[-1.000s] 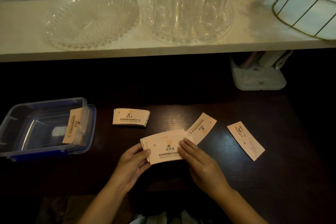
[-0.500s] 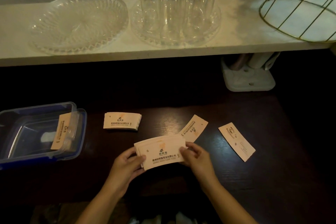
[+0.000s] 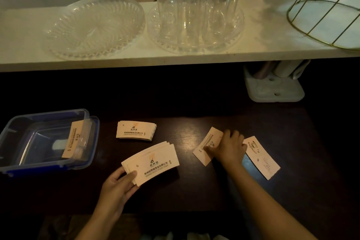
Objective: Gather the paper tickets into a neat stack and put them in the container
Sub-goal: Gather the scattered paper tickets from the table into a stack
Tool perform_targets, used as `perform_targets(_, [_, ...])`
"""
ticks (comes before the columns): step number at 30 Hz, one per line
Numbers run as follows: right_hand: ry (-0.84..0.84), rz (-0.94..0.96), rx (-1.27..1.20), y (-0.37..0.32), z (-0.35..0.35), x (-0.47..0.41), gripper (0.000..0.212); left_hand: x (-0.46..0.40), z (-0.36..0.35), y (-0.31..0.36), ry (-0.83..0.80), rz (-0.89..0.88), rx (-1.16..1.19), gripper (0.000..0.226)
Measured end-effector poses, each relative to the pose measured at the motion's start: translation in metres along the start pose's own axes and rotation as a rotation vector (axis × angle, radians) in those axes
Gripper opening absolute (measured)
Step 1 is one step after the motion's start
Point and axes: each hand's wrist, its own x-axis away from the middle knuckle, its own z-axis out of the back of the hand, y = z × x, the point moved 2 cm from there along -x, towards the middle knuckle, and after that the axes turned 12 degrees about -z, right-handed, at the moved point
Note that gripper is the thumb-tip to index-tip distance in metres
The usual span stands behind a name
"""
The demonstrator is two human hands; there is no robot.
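Tickets (image 3: 153, 161) bearing Chinese print fan from left hand (image 3: 116, 185).

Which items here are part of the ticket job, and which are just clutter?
Job: held ticket stack; table stack; loose ticket under right hand; far-right ticket; ticket in container; blue container.
Clutter: glass dish; glass tumblers; wire basket; white holder.

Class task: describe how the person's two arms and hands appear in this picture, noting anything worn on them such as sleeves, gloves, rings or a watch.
Both forearms are bare up to the bottom edge of the picture; no sleeve shows. The left hand and the right hand wear no gloves. No ring, watch or bracelet can be seen on either hand or wrist, though the light is dim. The fingernails look short and unpainted as far as the picture lets one tell.
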Motion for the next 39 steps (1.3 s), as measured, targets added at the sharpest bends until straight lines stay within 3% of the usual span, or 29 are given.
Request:
perform_targets(2, [-0.014,0.013,-0.081,0.003,0.001,0.001,0.074,-0.001,-0.001,-0.001,0.019,0.008,0.015,0.035])
perform_targets(8, [-0.317,-0.221,-1.16,0.016,0.014,0.02,0.044,0.0,-0.006,0.002,0.039,0.01,0.042,0.03])
perform_targets(11, [-0.431,-0.182,-1.375,0.014,0.029,0.037,0.014,0.001,-0.01,0.006,0.041,-0.01,0.041,0.031])
perform_targets(16, [-0.614,0.312,-1.044,-0.014,0.07,0.055,0.025,0.007,-0.027,0.018,-0.072,-0.075,-0.03,0.026])
perform_targets(20, [-0.445,0.584,-0.509,-0.041,0.073,0.07,0.011,0.016,-0.045,0.026,-0.159,-0.115,-0.042,0.025])
perform_targets(29, [-0.183,0.754,-0.455,-0.055,0.045,0.1,0.015,0.032,-0.06,0.023,-0.14,-0.147,-0.07,0.026])
perform_targets(32, [-0.058,0.698,-0.481,-0.044,0.039,0.094,0.029,0.035,-0.062,0.019,-0.113,-0.146,-0.082,0.025])
perform_targets(35, [0.028,0.452,-0.592,-0.009,0.041,0.067,0.039,0.036,-0.06,0.015,-0.07,-0.114,-0.058,0.024])
perform_targets(39, [0.166,0.049,-0.298,0.077,0.039,0.02,0.065,0.032,-0.055,0.011,-0.03,-0.088,-0.022,0.024])
